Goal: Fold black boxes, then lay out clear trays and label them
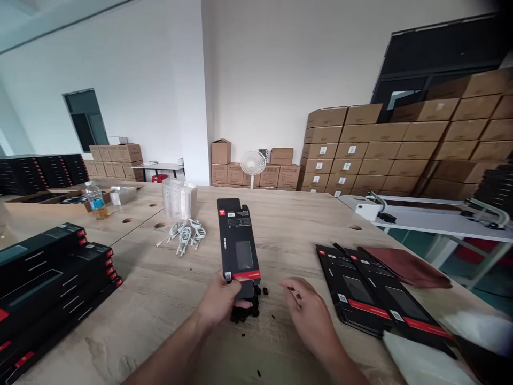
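right hand (311, 313): fingers curled, cannot tell if holding anything | left hand (218, 299): clamped on near end of black carton (236, 240), over small black parts (245, 314) on bench (292, 219) | white cables (185, 235): farther left | white fan (253, 162): beyond bench

White fan (253, 162), stacked cartons (385, 151), bottle (95, 201)

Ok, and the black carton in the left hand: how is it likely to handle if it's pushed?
The black carton looks like flat, thin card, so it is probably light for its size. Gripped by the left hand at its near end, it juts out straight, suggesting fair stiffness. Its smooth-looking face may slip.
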